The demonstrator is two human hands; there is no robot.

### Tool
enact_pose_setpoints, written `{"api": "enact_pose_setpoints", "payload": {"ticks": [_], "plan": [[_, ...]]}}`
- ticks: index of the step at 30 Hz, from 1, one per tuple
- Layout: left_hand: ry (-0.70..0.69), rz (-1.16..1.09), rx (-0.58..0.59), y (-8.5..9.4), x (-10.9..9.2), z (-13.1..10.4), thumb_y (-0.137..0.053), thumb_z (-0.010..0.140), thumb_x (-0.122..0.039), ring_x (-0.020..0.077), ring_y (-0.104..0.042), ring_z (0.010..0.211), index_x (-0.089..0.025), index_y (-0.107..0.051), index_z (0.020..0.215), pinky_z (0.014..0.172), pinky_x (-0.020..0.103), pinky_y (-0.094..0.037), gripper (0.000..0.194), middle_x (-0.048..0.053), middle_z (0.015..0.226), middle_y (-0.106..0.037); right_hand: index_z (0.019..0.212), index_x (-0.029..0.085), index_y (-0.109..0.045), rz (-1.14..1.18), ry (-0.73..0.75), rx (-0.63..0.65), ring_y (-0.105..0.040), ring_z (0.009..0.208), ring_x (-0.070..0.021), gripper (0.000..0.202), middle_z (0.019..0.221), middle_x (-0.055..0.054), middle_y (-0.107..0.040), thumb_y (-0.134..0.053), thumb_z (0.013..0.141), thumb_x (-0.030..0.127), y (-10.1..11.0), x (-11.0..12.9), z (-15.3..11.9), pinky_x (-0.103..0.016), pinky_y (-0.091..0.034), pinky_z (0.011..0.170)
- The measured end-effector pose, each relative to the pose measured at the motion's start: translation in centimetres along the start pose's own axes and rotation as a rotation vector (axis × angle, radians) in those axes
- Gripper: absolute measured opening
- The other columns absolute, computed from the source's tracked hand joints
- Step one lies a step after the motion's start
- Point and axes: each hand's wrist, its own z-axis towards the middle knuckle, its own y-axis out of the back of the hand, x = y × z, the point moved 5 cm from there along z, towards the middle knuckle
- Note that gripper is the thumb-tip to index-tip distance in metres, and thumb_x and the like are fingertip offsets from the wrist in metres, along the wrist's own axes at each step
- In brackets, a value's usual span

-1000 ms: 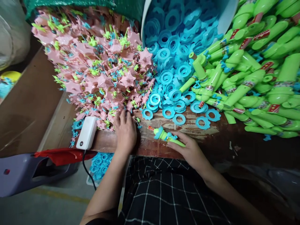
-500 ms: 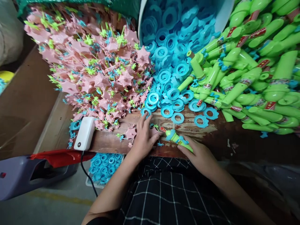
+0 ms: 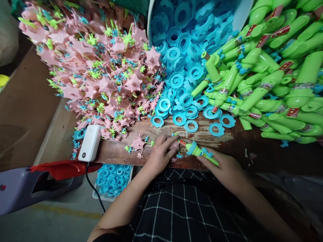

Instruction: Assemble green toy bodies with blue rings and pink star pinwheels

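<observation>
A: What is on the counter point(image 3: 113, 151)?
B: At far left is a heap of pink star pieces point(image 3: 106, 84), at far right green toy wands point(image 3: 264, 90), between them blue rings point(image 3: 179, 79).
A: And the hands?
B: At near side, the right hand point(image 3: 223, 164) is closed around one green wand point(image 3: 199, 152). The left hand point(image 3: 160, 154) pinches one pink star point(image 3: 174, 144) beside its red tip point(image 3: 182, 143).

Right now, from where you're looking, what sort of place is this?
Probably a small workshop or factory, judging by the large heaps of pink star-shaped parts, blue rings and green plastic sticks, many of each kind.
</observation>
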Motion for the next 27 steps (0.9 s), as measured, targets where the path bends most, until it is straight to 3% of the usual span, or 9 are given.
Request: {"api": "enact_pose_setpoints", "payload": {"ticks": [4,8,15,21,24,27], "plan": [[0.059,-0.029,-0.060,-0.2,0.1,0.6,-0.074,0.090,-0.020,0.0231,-0.055,0.098,-0.026,-0.067,0.131,0.089,0.041,-0.050,0.042,0.003,0.096,-0.067,0.120,0.021,-0.073,0.103,-0.007,0.016,-0.074,0.106,-0.0304,0.043,0.117,-0.007,-0.076,-0.057,0.096,0.053,0.7,-0.2,-0.3,-0.042,-0.060,0.091],[-0.025,0.005,-0.067,-0.3,0.0,0.7,-0.073,0.090,-0.016,0.0223,-0.053,0.094,-0.025,-0.066,0.133,0.088,0.040,-0.049,0.045,0.003,0.094,-0.068,0.120,0.021,-0.072,0.140,0.013,0.029,-0.074,0.107,-0.0300,0.042,0.118,-0.006,-0.076,-0.057,0.096,0.052,0.6,0.5,-0.8,-0.043,-0.061,0.090],[-0.179,0.073,-0.061,-0.6,0.2,0.2,-0.064,0.098,-0.024,0.0196,-0.060,0.091,-0.019,-0.056,0.142,0.080,0.035,-0.055,0.046,0.006,0.099,-0.064,0.121,0.021,-0.073,0.140,0.026,0.009,-0.074,0.107,-0.0290,0.041,0.119,-0.005,-0.076,-0.060,0.095,0.050,0.6,0.4,-1.5,-0.041,-0.061,0.092],[-0.193,0.045,-0.076,-0.6,0.2,0.2,-0.064,0.099,-0.029,0.0180,-0.062,0.087,-0.018,-0.055,0.144,0.076,0.033,-0.058,0.048,0.006,0.096,-0.063,0.122,0.021,-0.073,0.178,0.000,-0.002,-0.074,0.107,-0.0284,0.040,0.118,-0.006,-0.076,-0.062,0.095,0.049,-0.1,0.2,-1.5,-0.039,-0.062,0.091],[-0.184,0.018,-0.072,-0.6,0.3,0.2,-0.063,0.099,-0.033,0.0178,-0.062,0.083,-0.016,-0.056,0.144,0.074,0.033,-0.058,0.049,0.005,0.091,-0.062,0.123,0.022,-0.072,0.130,0.038,-0.019,-0.075,0.105,-0.0278,0.039,0.118,-0.006,-0.076,-0.060,0.097,0.048,0.0,0.6,-1.5,-0.037,-0.062,0.090],[-0.173,0.001,-0.068,-0.6,0.4,0.2,-0.061,0.100,-0.035,0.0183,-0.063,0.084,-0.016,-0.055,0.145,0.075,0.034,-0.059,0.049,0.006,0.093,-0.063,0.127,0.021,-0.069,-0.064,0.158,-0.052,-0.075,0.104,-0.0286,0.040,0.120,-0.007,-0.075,-0.051,0.102,0.047,1.0,2.3,-1.7,-0.038,-0.061,0.085]]}}
